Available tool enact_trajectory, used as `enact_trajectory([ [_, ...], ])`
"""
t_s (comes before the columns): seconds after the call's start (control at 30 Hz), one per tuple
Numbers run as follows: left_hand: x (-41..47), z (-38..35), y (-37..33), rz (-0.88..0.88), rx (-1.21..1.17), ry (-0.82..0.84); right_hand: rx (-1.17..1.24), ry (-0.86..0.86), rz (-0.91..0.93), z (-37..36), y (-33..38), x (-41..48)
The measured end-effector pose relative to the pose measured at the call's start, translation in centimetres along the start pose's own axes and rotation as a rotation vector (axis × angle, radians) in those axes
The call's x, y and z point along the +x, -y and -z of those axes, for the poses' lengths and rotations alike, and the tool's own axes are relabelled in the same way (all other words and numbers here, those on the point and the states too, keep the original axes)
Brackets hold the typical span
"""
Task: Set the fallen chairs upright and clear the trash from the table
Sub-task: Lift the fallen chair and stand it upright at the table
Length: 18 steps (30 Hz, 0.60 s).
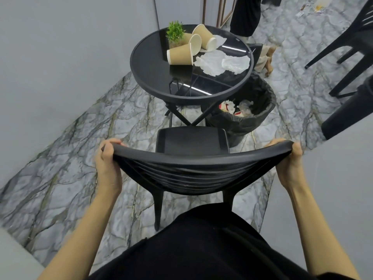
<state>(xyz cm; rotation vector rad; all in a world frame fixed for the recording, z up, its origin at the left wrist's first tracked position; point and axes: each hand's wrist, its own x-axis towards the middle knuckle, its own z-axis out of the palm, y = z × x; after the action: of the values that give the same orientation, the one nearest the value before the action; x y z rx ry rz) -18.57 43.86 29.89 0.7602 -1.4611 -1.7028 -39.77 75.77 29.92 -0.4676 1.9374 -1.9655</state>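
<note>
A black plastic chair [191,144] stands upright just in front of me, its seat facing the round black table [153,77]. My left hand [108,164] grips the left end of its curved backrest and my right hand [288,164] grips the right end. On the table lie two tipped brown paper cups [179,55] [203,37] and crumpled white napkins [222,61]. A small green potted plant [175,34] stands at the table's far side.
A black-lined trash bin [252,118] holding paper waste sits right of the table's legs. Another black chair [351,47] is at the far right, with litter on the marble floor [310,7] beyond. A person stands behind the table [245,17]. Grey walls close in left and right.
</note>
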Motion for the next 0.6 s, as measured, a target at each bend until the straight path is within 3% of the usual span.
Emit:
enact_trajectory([
  [0.3, -7.3, 4.6, 1.8, 0.006, 0.118, 0.152, 0.008, 0.028, -0.109, 1.4, -2.5, -8.4],
  [0.6, -8.2, 5.8, -0.2, 0.021, 0.375, 0.288, -0.193, -0.079, -0.030, 2.0, 1.0, -11.0],
])
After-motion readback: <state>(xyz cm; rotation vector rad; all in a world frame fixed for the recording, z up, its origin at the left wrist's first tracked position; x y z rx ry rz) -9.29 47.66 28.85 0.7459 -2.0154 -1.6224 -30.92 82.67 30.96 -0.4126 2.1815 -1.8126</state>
